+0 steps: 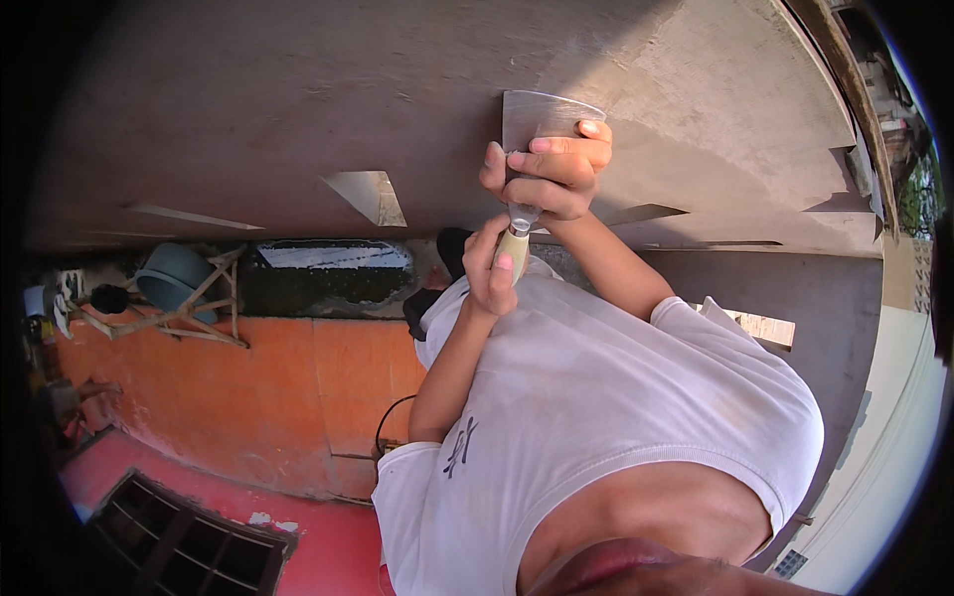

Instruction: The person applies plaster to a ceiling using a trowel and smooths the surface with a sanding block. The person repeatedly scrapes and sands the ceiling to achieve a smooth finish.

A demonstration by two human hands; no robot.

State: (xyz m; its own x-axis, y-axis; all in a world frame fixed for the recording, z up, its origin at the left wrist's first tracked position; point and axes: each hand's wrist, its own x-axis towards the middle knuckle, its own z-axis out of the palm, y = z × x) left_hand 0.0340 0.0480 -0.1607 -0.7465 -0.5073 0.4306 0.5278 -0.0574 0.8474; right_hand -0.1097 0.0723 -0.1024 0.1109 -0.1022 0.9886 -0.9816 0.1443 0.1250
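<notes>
A wide putty knife (pixel 549 109) with a broad metal blade and a pale handle is upright in front of my chest, blade toward the grey plastered surface (pixel 298 89). My left hand (pixel 491 270) is closed round its handle. Higher up, my right hand (pixel 558 171) grips the lower blade, its fingers bent across the metal. The blade's top edge overlaps the grey surface in view; whether it touches I cannot tell.
A bluish-grey tub (pixel 175 278) sits in a wooden frame (pixel 237 298) at left, beside a dark wet strip (pixel 328 288). An orange surface (pixel 268 397) and a pink wall with a barred window (pixel 189 536) lie lower left. Slanted openings (pixel 368 197) pierce the grey surface.
</notes>
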